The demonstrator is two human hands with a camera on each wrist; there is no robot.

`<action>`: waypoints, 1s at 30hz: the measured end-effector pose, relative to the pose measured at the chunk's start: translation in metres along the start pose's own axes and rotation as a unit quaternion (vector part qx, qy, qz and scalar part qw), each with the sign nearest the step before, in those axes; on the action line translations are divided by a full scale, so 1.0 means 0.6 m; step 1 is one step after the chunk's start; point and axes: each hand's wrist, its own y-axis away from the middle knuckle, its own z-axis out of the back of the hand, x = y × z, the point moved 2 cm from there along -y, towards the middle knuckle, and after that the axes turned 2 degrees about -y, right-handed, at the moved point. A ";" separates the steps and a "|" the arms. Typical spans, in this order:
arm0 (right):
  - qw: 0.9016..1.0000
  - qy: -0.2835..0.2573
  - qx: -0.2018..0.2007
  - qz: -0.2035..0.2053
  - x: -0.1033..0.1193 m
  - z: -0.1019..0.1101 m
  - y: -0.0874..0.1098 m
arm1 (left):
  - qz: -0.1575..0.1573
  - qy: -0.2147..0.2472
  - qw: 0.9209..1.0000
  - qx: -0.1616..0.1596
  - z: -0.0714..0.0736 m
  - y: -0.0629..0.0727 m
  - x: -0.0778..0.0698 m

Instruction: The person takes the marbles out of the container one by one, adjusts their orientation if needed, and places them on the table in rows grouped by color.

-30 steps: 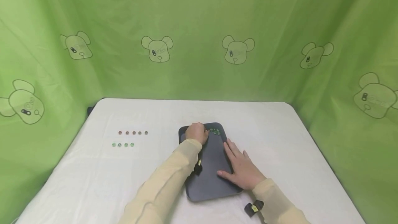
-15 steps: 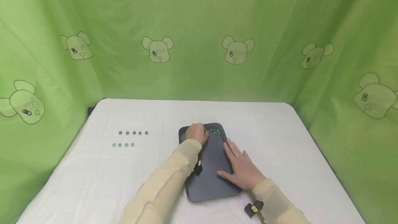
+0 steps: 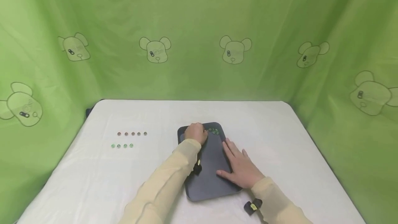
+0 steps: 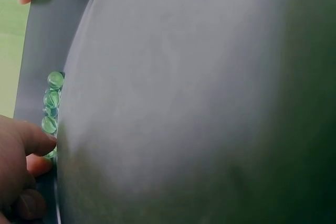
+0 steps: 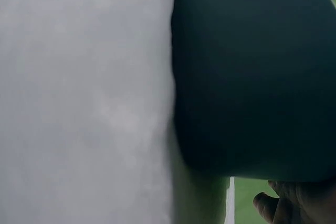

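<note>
My left hand (image 3: 195, 132) reaches into the far left corner of a dark grey tray (image 3: 208, 179), fingers curled. In the left wrist view its thumb and a finger pinch a green glass marble (image 4: 51, 153), mostly hidden between them, at the end of a short line of other green marbles (image 4: 50, 99). From the head these marbles (image 3: 214, 131) sit along the tray's far wall, to the right of that hand. My right hand (image 3: 242, 168) lies with straight fingers over the tray's right rim, thumb inside. Its fingertips (image 5: 265, 205) show at the bottom of the right wrist view.
On the white-covered table (image 3: 280, 141), left of the tray, are two rows of marbles: a back row of reddish and dark ones (image 3: 133, 133) and a front row of green ones (image 3: 125, 146). Green curtains (image 3: 199, 72) with bear-head drawings enclose the table's back and sides.
</note>
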 end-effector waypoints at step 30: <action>0.999 0.050 -0.007 0.010 0.000 -0.002 0.000 | -0.073 0.027 0.995 -0.056 0.130 0.045 0.021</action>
